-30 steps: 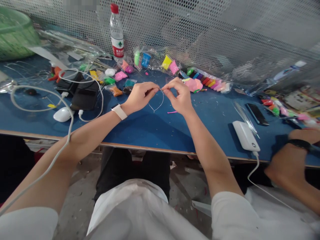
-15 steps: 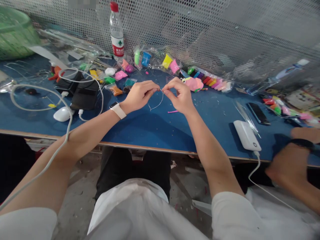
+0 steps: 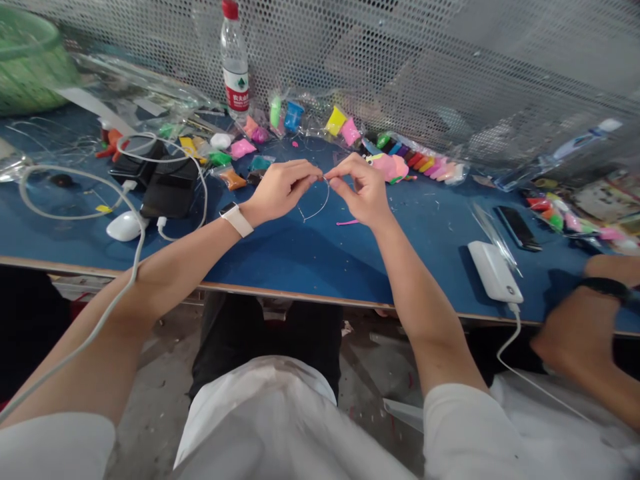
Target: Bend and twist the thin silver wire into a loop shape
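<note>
Both my hands meet over the middle of the blue table [image 3: 310,260]. My left hand [image 3: 283,189], with a white watch on the wrist, pinches one end of a thin bent wire [image 3: 316,210]. My right hand [image 3: 363,189] pinches the same wire from the other side, fingertips almost touching the left ones. The wire loops down in a curve below the fingers. A small pink strip [image 3: 346,222] lies on the table just below my right hand. A pink clay figure [image 3: 389,167] sits right behind my right hand.
Small bags of coloured clay [image 3: 335,121] line the back by a mesh screen, beside a water bottle [image 3: 235,63]. Black phones [image 3: 167,187], white cables and a white mouse [image 3: 123,227] lie left. A white power bank [image 3: 495,272] and another person's arm [image 3: 585,333] are at right.
Almost nothing: both hands keep pinching the wire in the same spot, with only slight finger shifts. The view has tipped a little.
</note>
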### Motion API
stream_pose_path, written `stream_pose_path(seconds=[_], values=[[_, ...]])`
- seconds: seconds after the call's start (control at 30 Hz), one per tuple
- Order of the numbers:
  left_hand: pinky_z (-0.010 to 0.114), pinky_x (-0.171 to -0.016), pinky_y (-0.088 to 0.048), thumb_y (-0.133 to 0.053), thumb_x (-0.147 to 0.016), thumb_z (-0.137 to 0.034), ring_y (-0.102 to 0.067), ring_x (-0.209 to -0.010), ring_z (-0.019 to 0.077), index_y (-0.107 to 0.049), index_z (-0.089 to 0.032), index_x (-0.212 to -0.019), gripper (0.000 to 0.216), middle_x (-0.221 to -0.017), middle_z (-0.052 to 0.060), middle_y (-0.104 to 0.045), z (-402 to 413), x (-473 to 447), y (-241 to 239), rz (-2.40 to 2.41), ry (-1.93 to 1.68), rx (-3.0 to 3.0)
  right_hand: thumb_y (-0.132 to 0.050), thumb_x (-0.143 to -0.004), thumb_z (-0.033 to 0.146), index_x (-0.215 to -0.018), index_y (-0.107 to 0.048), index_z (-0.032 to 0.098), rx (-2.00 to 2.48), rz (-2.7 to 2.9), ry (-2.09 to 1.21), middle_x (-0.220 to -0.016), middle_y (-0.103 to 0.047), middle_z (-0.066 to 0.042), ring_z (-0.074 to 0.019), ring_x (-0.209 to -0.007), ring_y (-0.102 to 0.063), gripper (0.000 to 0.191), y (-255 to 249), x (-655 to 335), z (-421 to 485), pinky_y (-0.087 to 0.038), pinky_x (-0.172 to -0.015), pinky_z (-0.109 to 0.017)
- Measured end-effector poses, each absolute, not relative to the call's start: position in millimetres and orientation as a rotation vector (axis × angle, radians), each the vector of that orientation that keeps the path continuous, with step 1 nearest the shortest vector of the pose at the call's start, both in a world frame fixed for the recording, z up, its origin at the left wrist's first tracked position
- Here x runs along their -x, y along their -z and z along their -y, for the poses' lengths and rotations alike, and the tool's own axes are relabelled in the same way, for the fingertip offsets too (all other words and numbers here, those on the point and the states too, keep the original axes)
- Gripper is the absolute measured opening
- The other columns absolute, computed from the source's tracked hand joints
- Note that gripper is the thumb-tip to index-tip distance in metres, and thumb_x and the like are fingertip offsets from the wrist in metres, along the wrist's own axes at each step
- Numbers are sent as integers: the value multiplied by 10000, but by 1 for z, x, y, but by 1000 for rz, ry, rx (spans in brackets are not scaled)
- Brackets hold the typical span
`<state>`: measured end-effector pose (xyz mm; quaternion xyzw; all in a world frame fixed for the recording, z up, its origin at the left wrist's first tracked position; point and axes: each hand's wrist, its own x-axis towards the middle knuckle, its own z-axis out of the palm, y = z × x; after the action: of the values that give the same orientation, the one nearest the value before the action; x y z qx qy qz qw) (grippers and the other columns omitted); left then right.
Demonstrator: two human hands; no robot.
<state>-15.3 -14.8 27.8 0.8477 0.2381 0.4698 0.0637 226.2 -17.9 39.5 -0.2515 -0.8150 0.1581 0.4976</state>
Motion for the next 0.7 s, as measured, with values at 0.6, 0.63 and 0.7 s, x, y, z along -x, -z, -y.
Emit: stream_pose_path(seconds=[0.6,0.63,0.7], values=[[327,-691,-477,-495,-1145,-322,-718,-806,189,-807,-225,-1121,328,-899,75,-767,16,19,-23,-938,-1387,-2704,-807,-1006,586,-969,-794,267,618,1879,-548,-912,-769,11,-152,-867,-715,322,-24,-211,15,-550,-846,-339],[327,-684,-469,-486,-1151,-325,-711,-795,188,-810,-225,-1119,340,-889,74,-758,16,19,-23,-927,-1389,-2711,-820,-995,587,-970,-798,267,610,1867,-556,-911,-772,14,-149,-865,-717,322,-23,-211,14,-553,-843,-335],[326,-680,-466,-478,-1160,-332,-702,-787,185,-813,-224,-1119,354,-875,72,-745,16,20,-23,-901,-1387,-2717,-847,-962,615,-971,-799,270,600,1838,-573,-908,-773,15,-150,-860,-719,348,-23,-210,13,-567,-834,-334]])
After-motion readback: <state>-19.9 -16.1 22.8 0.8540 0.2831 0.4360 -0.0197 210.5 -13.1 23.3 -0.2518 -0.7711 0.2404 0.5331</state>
